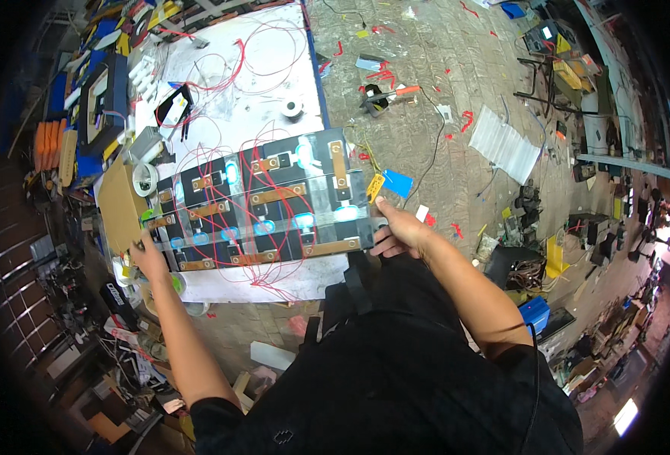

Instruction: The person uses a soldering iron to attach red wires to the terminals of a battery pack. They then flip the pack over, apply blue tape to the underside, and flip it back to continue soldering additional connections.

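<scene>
Gripping right hand [403,229]: grasping the right end of the block, thumb toward the upper side, fingers curled lower down. Hold appears suited to steadying an end that projects past the table's right edge.
Left hand [149,258]: at the block's left end, near its lower corner. Fingers partly hidden; cannot tell how firmly they close. Placement opposite the right hand would balance the load.
Block [232,207]: long, dark, battery-like assembly with copper-coloured metal strips [278,194], lengthwise between both hands, over the near part of the table. Cannot tell whether table or hands bear its weight.
Clear bands: glossy, transparent, tape-like, running along the upper face; probably binding the cells together.
Red wires [257,283]: thin, loose, draped over the face and bunched at the near side; apparently left slack.
Brown cardboard panel [119,203]: just beside the block's left end.
Small yellow piece [376,187] and flat blue card [398,183]: just beyond the right hand.
White tabletop [270,91]: extends behind the block, giving it a broad flat base.
White roll [292,108]: beyond the block, seemingly parked out of its way.
Grey-brown paved floor [426,83]: red scraps scattered; white ribbed sheet [504,144] well apart, rightward.
</scene>
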A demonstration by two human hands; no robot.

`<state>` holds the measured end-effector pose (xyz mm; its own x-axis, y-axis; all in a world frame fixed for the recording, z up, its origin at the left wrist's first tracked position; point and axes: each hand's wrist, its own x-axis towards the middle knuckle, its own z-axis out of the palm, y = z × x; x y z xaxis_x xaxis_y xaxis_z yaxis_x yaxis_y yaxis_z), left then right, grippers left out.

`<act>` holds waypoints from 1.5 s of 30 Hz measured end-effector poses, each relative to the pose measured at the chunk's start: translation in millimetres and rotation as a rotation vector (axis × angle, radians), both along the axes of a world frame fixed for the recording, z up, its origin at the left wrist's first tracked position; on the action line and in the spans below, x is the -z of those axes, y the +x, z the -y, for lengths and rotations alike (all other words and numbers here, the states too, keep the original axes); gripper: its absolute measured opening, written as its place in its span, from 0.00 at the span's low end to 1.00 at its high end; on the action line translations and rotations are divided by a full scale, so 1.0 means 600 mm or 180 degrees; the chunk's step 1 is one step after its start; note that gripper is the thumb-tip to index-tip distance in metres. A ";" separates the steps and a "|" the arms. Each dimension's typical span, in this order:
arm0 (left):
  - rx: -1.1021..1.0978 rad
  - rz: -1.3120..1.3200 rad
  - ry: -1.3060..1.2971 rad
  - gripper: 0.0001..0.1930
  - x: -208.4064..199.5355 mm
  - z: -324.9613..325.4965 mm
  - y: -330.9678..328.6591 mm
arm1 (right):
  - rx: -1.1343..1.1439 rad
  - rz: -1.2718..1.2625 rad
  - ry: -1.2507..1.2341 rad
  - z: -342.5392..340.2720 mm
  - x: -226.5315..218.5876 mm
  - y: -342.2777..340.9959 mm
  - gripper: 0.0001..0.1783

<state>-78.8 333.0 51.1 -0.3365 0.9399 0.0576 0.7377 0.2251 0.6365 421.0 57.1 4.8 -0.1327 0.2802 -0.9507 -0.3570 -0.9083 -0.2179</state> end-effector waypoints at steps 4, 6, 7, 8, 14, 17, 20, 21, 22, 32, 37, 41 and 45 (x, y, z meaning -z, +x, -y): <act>-0.0354 0.0399 -0.0114 0.36 -0.006 0.118 -0.006 | 0.0196 0.0200 0.0379 0.044 0.060 0.030 0.37; -0.0532 0.0968 -0.0490 0.37 0.010 0.182 -0.049 | 0.0432 0.0241 0.0506 0.066 0.079 0.046 0.35; -0.0532 0.0925 -0.0381 0.37 0.024 0.210 -0.055 | 0.0577 0.0226 0.0556 0.082 0.095 0.057 0.35; -0.0543 0.0887 -0.0276 0.38 0.036 0.240 -0.051 | 0.0712 0.0213 0.0600 0.098 0.107 0.068 0.34; -0.0694 0.0681 -0.0805 0.39 0.077 0.351 -0.002 | 0.1821 0.0212 0.0342 0.189 0.179 0.132 0.29; -0.0861 0.0501 -0.1021 0.40 0.105 0.386 0.010 | 0.2035 0.0315 0.0297 0.227 0.201 0.152 0.29; -0.0861 0.0493 -0.1232 0.41 0.094 0.409 0.080 | 0.2233 0.0372 0.0149 0.265 0.232 0.165 0.29; -0.0815 0.0540 -0.1297 0.42 0.079 0.416 0.107 | 0.2247 0.0433 0.0129 0.275 0.243 0.168 0.28; -0.0748 0.0414 -0.1340 0.43 0.084 0.424 0.107 | 0.2258 0.0496 0.0109 0.290 0.252 0.169 0.28; -0.0299 0.0493 -0.1196 0.39 0.170 0.536 0.032 | 0.1329 0.1186 0.0086 0.371 0.313 0.179 0.19; -0.0642 0.0040 -0.1538 0.39 0.156 0.612 0.067 | 0.0741 0.1506 0.0335 0.398 0.362 0.199 0.14; -0.0805 -0.0126 -0.1770 0.40 0.174 0.680 0.036 | 0.0370 0.1700 0.0403 0.390 0.360 0.203 0.13; -0.0978 0.0032 -0.1909 0.40 0.187 0.732 0.026 | 0.0186 0.1663 0.0513 0.374 0.354 0.209 0.14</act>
<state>-63.2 -106.1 -60.9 -0.5916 0.6696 -0.4490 0.5783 0.7405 0.3423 546.6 -167.5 -207.7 0.3656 0.4205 -0.8303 -0.2127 -0.8307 -0.5144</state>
